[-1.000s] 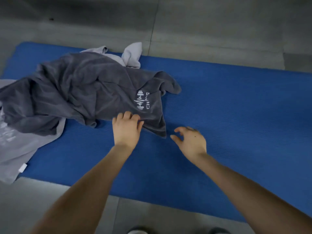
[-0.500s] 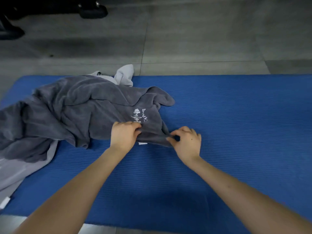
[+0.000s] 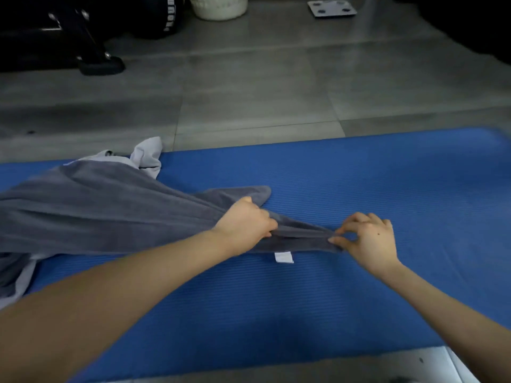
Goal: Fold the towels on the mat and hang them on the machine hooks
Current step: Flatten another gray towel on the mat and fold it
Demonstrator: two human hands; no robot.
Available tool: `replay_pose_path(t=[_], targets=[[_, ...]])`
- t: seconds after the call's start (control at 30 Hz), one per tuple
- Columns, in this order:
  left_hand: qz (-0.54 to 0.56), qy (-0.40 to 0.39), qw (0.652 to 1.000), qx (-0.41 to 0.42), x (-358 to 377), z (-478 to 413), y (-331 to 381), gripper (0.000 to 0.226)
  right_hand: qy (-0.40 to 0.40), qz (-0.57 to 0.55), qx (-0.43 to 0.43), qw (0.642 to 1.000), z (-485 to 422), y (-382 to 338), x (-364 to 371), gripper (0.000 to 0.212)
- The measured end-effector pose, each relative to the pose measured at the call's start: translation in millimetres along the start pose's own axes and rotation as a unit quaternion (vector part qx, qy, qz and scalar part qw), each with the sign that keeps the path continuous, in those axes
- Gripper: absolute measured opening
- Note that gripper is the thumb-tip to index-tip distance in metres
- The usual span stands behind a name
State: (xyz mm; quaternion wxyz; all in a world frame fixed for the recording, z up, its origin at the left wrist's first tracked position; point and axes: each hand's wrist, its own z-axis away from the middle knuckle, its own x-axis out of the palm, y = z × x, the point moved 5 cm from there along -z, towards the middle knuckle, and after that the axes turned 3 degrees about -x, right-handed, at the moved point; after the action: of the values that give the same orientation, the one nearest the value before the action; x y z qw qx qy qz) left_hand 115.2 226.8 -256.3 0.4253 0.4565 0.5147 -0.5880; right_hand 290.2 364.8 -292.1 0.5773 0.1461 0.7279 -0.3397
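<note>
A dark grey towel lies stretched across the left half of the blue mat. My left hand grips its near edge in a fist. My right hand pinches the towel's corner between thumb and fingers, a little to the right. The edge between the two hands is pulled taut, and a white label hangs below it. A light grey towel lies under the dark one, showing at the mat's far edge and at the lower left.
Grey floor tiles lie beyond the mat. At the back left stands a black machine base. A white basket and a flat scale sit at the back.
Both hands took hold of the dark towel's edge and drew it to the right, stretching it. The view has tilted up to show the floor and equipment behind.
</note>
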Motion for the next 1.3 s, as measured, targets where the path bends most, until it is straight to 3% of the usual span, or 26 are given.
replay_pose_path(t=[0.13, 0.2, 0.27, 0.33, 0.47, 0.57, 0.63, 0.83, 0.9, 0.97, 1.03, 1.17, 1.3], targets=[[-0.001, -0.086, 0.996, 0.016, -15.9, -79.3, 48.3, 0.026, 0.035, 0.022, 0.027, 0.999, 15.3, 82.3, -21.0, 0.013], [0.019, -0.088, 0.996, 0.024, -29.4, -118.1, 82.3, 0.026, 0.045, 0.020, 0.071, 0.996, 22.2, 130.0, -36.3, 0.013], [0.104, -0.075, 0.992, 0.003, -38.9, -157.8, 115.6, 0.024, 0.032, 0.018, 0.138, 0.990, 32.5, 180.4, -52.4, 0.014], [0.191, -0.065, 0.979, -0.028, -37.5, -183.0, 142.3, 0.021, 0.002, 0.028, 0.185, 0.982, 40.9, 215.4, -64.0, 0.015], [0.289, -0.075, 0.954, -0.034, -18.4, -204.9, 179.6, 0.021, -0.131, 0.009, 0.222, 0.966, 40.9, 266.0, -66.0, 0.028], [0.304, -0.070, 0.940, -0.136, 11.2, -187.3, 146.8, 0.026, -0.120, -0.216, 0.200, 0.948, 18.4, 256.9, -50.0, 0.046], [0.284, -0.086, 0.929, -0.221, 37.3, -163.1, 111.4, 0.030, -0.112, -0.268, 0.164, 0.943, -5.5, 235.3, -29.4, 0.044], [0.171, -0.192, 0.893, -0.369, 97.4, -97.1, 34.2, 0.060, -0.213, -0.098, -0.005, 0.972, -62.9, 136.0, 43.5, 0.080], [0.162, -0.225, 0.883, -0.378, 112.3, -85.2, 19.9, 0.066, -0.236, 0.029, -0.068, 0.969, -69.6, 117.3, 58.8, 0.073], [0.157, -0.237, 0.882, -0.377, 121.4, -78.4, 10.4, 0.062, -0.222, 0.102, -0.111, 0.963, -72.5, 110.7, 64.4, 0.053], [0.159, -0.193, 0.893, -0.374, 122.1, -80.2, 5.5, 0.048, -0.188, 0.095, -0.106, 0.972, -74.4, 117.7, 62.3, 0.036], [0.182, -0.056, 0.924, -0.332, 113.9, -110.7, 9.3, 0.019, -0.068, 0.044, -0.056, 0.995, -78.4, 154.0, 35.9, 0.026], [0.225, 0.034, 0.925, -0.304, 87.6, -184.7, 10.5, 0.023, 0.039, 0.088, 0.036, 0.995, -95.2, 212.6, -6.8, 0.025]])
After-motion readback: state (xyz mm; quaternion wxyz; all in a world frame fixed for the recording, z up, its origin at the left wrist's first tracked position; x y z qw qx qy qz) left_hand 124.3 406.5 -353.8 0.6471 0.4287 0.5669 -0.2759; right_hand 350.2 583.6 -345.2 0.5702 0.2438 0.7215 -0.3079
